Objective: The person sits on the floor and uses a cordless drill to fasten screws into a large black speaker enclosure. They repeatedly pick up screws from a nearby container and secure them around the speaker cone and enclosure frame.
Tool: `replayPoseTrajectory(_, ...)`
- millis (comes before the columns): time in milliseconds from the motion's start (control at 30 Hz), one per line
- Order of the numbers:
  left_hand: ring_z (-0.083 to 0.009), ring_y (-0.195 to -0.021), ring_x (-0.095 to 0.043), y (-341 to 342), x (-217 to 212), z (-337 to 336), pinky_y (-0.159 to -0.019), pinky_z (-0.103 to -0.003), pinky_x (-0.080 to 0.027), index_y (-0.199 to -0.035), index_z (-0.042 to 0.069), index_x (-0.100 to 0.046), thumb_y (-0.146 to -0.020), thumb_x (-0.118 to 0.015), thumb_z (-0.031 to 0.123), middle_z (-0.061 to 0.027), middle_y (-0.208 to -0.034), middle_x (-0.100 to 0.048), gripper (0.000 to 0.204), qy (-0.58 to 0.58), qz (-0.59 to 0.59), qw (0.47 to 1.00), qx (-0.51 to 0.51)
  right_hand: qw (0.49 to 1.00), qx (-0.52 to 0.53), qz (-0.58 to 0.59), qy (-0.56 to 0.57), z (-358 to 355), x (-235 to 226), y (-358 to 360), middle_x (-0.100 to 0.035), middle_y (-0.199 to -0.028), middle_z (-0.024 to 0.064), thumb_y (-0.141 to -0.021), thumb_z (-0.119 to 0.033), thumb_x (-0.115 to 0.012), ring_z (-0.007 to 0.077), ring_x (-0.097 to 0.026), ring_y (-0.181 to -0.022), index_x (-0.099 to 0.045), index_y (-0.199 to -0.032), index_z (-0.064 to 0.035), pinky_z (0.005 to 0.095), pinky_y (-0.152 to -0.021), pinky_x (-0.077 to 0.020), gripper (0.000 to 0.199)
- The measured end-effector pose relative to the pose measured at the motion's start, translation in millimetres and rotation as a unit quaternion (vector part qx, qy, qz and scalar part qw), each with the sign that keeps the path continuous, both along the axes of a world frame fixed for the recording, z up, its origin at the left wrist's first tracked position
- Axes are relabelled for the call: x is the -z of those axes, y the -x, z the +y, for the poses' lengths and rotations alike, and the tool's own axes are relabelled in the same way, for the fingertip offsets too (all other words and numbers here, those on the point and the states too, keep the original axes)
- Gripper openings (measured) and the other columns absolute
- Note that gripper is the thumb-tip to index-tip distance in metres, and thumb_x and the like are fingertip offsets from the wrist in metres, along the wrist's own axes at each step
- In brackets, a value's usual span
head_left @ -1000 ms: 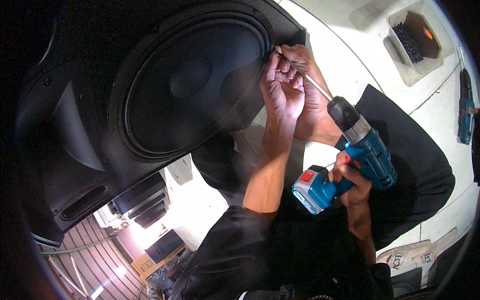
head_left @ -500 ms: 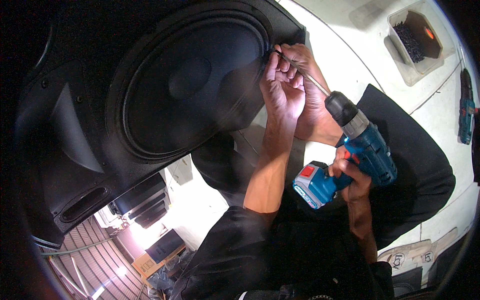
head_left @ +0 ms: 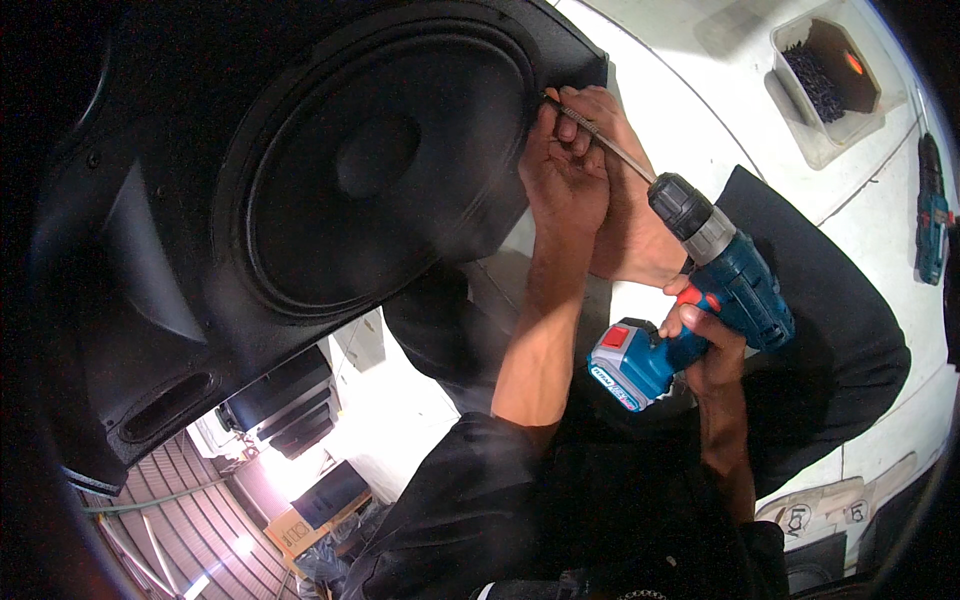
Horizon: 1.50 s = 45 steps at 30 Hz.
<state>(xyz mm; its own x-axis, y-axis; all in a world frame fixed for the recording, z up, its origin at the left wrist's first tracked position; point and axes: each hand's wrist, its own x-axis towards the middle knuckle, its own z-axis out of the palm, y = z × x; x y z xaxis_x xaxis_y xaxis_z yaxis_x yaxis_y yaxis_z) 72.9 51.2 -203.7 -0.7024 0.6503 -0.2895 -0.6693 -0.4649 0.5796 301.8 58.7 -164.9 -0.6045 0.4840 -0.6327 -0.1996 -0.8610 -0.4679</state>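
Observation:
My right hand (head_left: 712, 350) grips the handle of a blue cordless drill (head_left: 742, 290), with a finger by its red trigger. From the black chuck a long thin driver bit (head_left: 622, 155) reaches up and left to the rim of a black loudspeaker cabinet (head_left: 170, 250). My left hand (head_left: 568, 185) is closed, its fingertips pinched at the bit's tip beside the large round cone (head_left: 380, 160). Whatever small fastener may be at the tip is too dark to make out. Just behind my left hand, a bare foot (head_left: 635, 225) rests against the cabinet.
A clear plastic tub (head_left: 825, 140) of dark screws stands on the white floor at the far right. Near it lies another blue power tool (head_left: 932, 220). My black-trousered knee (head_left: 830, 320) is bent at right. Cartons (head_left: 290, 530) and dark cabinets (head_left: 285, 400) stand lower left.
The drill's small lamp has gone out, and my left hand looks darker. The drill has tilted and shifted slightly; the bit tip stays at the cabinet's rim.

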Motion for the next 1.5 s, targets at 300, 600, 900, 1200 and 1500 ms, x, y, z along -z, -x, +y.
replayPoseTrajectory(300, -0.0085, -0.065, -0.050, 6, 3, 1, -0.051, -0.021, -0.040, -0.114, 0.009, -0.059, -0.099, -0.046, 0.020, -0.0030, -0.095, -0.064, 0.023, -0.092, -0.071, 0.993, 0.025, 0.998, 0.015, -0.025, 0.052, 9, -12, 3, -0.060, -0.086, 0.0096, -0.070, -0.007, -0.070, 0.0155, -0.059, -0.063, -0.055, -0.105, 0.0029, 0.0319, -0.065, -0.0521, 0.040)
replayPoseTrajectory(600, -0.0056, -0.060, -0.039, 0, -10, 9, -0.046, -0.020, -0.035, -0.104, 0.011, -0.060, -0.098, -0.051, 0.020, 0.0063, -0.073, -0.043, 0.014, -0.020, -0.084, 0.996, -0.027, 0.997, 0.008, -0.066, -0.026, 7, -8, 3, -0.059, -0.080, 0.0078, -0.069, -0.010, -0.070, 0.0148, -0.058, -0.062, -0.057, -0.098, 0.0015, 0.0294, -0.064, -0.0490, 0.033)
replayPoseTrajectory(900, -0.0050, -0.061, -0.040, 0, -8, 10, -0.043, -0.019, -0.034, -0.106, 0.011, -0.060, -0.096, -0.054, 0.019, 0.0059, -0.074, -0.044, 0.014, -0.003, -0.073, 0.997, -0.033, 0.999, 0.012, -0.014, 0.039, 10, -2, 2, -0.060, -0.082, 0.0054, -0.069, -0.005, -0.069, 0.0148, -0.057, -0.065, -0.060, -0.100, -0.0026, 0.0300, -0.065, -0.0491, 0.032)
replayPoseTrajectory(1200, -0.0081, -0.065, -0.044, -3, -1, 5, -0.053, -0.022, -0.038, -0.101, 0.011, -0.057, -0.097, -0.046, 0.016, 0.0044, -0.077, -0.046, 0.013, 0.324, 0.452, 0.830, -0.039, 0.998, -0.042, -0.037, 0.008, 14, -9, 1, -0.058, -0.081, 0.0064, -0.069, -0.015, -0.068, 0.0144, -0.056, -0.062, -0.058, -0.102, 0.0035, 0.0286, -0.064, -0.0478, 0.039)
replayPoseTrajectory(1500, -0.0173, -0.092, -0.055, -6, -15, -37, -0.088, -0.032, -0.044, -0.113, 0.005, -0.054, -0.096, -0.047, 0.009, -0.0062, -0.093, -0.057, 0.019, 0.170, 0.051, 0.979, 0.103, 0.999, 0.029, -0.045, -0.009, 7, -6, -44, -0.057, -0.070, 0.0053, -0.068, -0.017, -0.069, 0.0146, -0.054, -0.061, -0.060, -0.098, 0.0030, 0.0295, -0.063, -0.0454, 0.037)
